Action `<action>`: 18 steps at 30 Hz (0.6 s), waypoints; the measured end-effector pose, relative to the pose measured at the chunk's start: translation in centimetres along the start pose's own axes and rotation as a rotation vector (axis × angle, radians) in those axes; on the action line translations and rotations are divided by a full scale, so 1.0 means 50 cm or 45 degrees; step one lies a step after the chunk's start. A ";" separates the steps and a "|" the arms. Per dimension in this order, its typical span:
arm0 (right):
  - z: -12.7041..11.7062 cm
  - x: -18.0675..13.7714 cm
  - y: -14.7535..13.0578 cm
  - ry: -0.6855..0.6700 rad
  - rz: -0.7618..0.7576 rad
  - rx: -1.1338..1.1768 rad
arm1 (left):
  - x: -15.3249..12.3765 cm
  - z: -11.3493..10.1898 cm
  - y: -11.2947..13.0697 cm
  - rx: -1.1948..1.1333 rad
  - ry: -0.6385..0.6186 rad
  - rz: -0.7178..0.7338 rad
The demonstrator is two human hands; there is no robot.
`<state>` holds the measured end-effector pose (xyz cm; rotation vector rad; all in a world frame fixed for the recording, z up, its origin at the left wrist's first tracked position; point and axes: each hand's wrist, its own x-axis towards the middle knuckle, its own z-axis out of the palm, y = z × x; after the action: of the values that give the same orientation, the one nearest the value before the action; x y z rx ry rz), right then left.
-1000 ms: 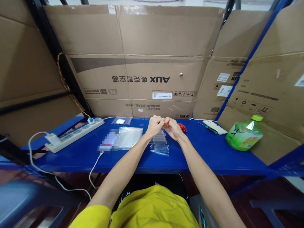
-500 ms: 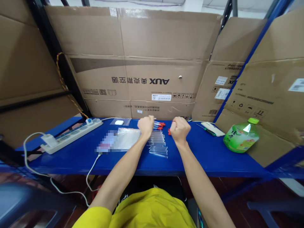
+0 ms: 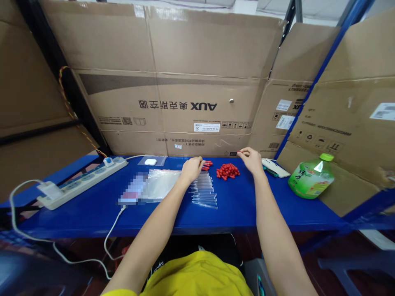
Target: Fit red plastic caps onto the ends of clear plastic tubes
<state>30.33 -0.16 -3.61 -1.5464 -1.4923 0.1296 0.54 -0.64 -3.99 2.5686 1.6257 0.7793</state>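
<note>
My left hand rests with curled fingers on the far end of a row of clear thin tubes lying on the blue shelf. A few tubes with red caps lie just beyond its fingertips. A small heap of loose red caps sits to the right of them. My right hand hovers behind and right of that heap, its fingers pinched together; I cannot make out what is in them.
A clear plastic bag lies left of the tubes. A white power strip with a cable runs along the left. A white earbud case, a phone with a screwdriver and a green bottle also lie here. Cardboard boxes wall the back.
My hands were together over the tubes, then parted. The left went down onto the tube row; the right swung right past the red cap heap, which now shows.
</note>
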 end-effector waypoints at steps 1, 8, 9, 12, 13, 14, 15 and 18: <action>0.002 -0.003 0.003 -0.032 -0.017 0.002 | -0.001 0.001 -0.005 0.009 -0.038 0.000; 0.011 -0.035 0.004 -0.170 -0.111 -0.164 | -0.004 0.002 -0.021 -0.001 -0.197 -0.012; 0.009 -0.038 0.005 -0.182 -0.098 -0.191 | -0.004 0.001 -0.023 -0.011 -0.218 -0.022; 0.005 -0.045 0.006 -0.231 -0.063 -0.243 | -0.005 0.001 -0.025 -0.018 -0.272 -0.036; 0.003 -0.046 0.006 -0.243 -0.054 -0.256 | -0.006 0.002 -0.026 -0.015 -0.281 -0.034; 0.002 -0.048 0.004 -0.254 -0.048 -0.269 | -0.006 0.003 -0.026 -0.011 -0.286 -0.033; 0.001 -0.049 0.002 -0.265 -0.044 -0.281 | -0.006 0.004 -0.026 -0.006 -0.289 -0.032; -0.002 -0.051 -0.007 -0.284 -0.035 -0.310 | -0.005 0.008 -0.028 -0.003 -0.309 -0.030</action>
<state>29.50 -2.38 -4.63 -1.7493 -1.7560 0.1106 -0.54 -0.09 -4.80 2.5191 1.5765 0.4454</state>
